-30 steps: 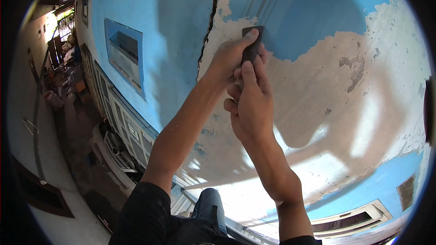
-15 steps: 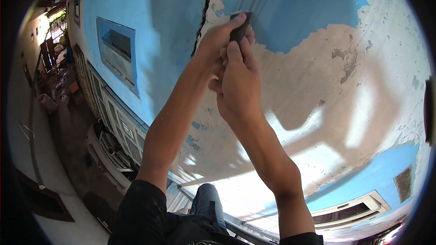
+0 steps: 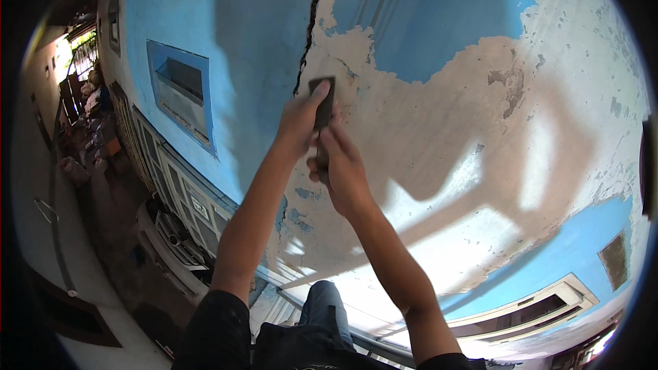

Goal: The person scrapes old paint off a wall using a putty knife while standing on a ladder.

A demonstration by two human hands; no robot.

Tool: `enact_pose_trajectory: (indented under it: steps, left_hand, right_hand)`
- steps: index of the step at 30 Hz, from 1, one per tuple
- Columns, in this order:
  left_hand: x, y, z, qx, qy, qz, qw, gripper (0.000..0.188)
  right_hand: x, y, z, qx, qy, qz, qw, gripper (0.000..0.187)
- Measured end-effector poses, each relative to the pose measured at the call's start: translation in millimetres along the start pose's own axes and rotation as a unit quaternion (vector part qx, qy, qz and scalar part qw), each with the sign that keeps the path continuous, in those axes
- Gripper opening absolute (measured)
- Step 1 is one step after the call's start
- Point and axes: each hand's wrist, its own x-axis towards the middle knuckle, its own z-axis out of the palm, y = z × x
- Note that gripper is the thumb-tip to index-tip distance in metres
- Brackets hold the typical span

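Head view: both hands, left hand and right hand, fingers grasping flat dark scraper against rough peeling blue wall.

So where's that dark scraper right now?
In the head view, the scraper sits upper centre, flat on the bare plaster patch, pressed by the left hand and right hand, just right of the wall crack.

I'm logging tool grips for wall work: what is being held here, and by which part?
A dark flat scraper: left hand fingers press its blade end, right hand grips the handle below.
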Motion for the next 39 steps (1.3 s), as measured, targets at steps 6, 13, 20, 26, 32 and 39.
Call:
enact_pose_trajectory:
  steps: [6,13,20,26,32,39]
  left_hand:
    - [-62.2,-93.7,-36.4,0.134,0.09,0.005,0.987,0.046]
    - [-94.5,-189.5,-44.0,0.255,0.005,-0.012,0.967,0.041]
    - [-116.8,-214.3,-38.9,0.319,0.028,-0.034,0.947,0.039]
    - [-109.9,-198.8,-32.2,0.367,-0.016,-0.062,0.928,0.044]
    - [-105.8,-214.9,-58.6,0.343,0.018,-0.118,0.932,0.045]
    - [-109.0,-202.4,-48.8,0.301,0.005,-0.116,0.946,0.044]
  right_hand:
    - [-80.9,90.8,-66.8,-0.213,0.14,-0.045,0.966,0.05]
    - [-192.3,35.4,-114.4,-0.317,0.529,-0.332,0.714,0.02]
    - [-309.0,-45.9,-137.9,-0.504,0.559,-0.613,0.24,0.024]
    - [-330.6,-28.0,-162.7,-0.466,0.802,-0.135,0.348,0.081]
    - [-322.6,-19.1,-156.3,-0.482,0.767,-0.221,0.361,0.063]
    - [-381.0,-47.0,-126.9,-0.651,0.662,-0.131,0.349,0.029]
